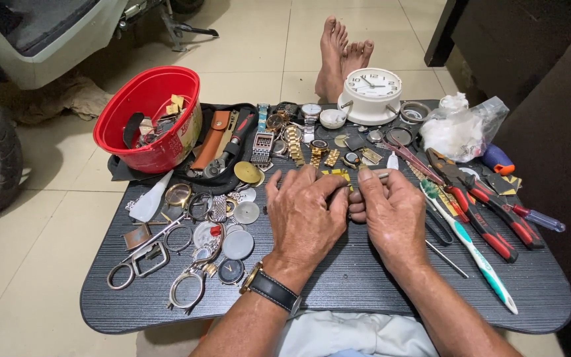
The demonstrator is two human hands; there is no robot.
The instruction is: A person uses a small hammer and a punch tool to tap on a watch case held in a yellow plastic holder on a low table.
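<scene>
Both hands meet over the middle of the dark low table (pixel 338 291). The left hand (pixel 305 215), with a wristwatch (pixel 269 287) on its wrist, has its fingers curled and pressed together around a small gold watch band piece (pixel 340 176), of which only a yellow bit shows above the fingertips. The right hand (pixel 391 215) has its grip closed on a thin metal tool (pixel 379 176), pinched between thumb and forefinger, with its tip pointed toward the gold piece. That piece looks light, stiff and small, likely slippery and easy to drop, so it is best held by its edges, close to the fingertips. Toward the far left corner stands a red bowl (pixel 150 125) full of odds and ends, and beside it lies a brown leather strap (pixel 211 140). At the far edge sits a white alarm clock (pixel 371 94); between it and the hands lie several watches and gold bands. Along the left side are watch cases, round glass discs and metal rings. On the right side lie red-handled pliers (pixel 480 218), a toothbrush (pixel 474 254) and a plastic bag (pixel 460 125).
</scene>
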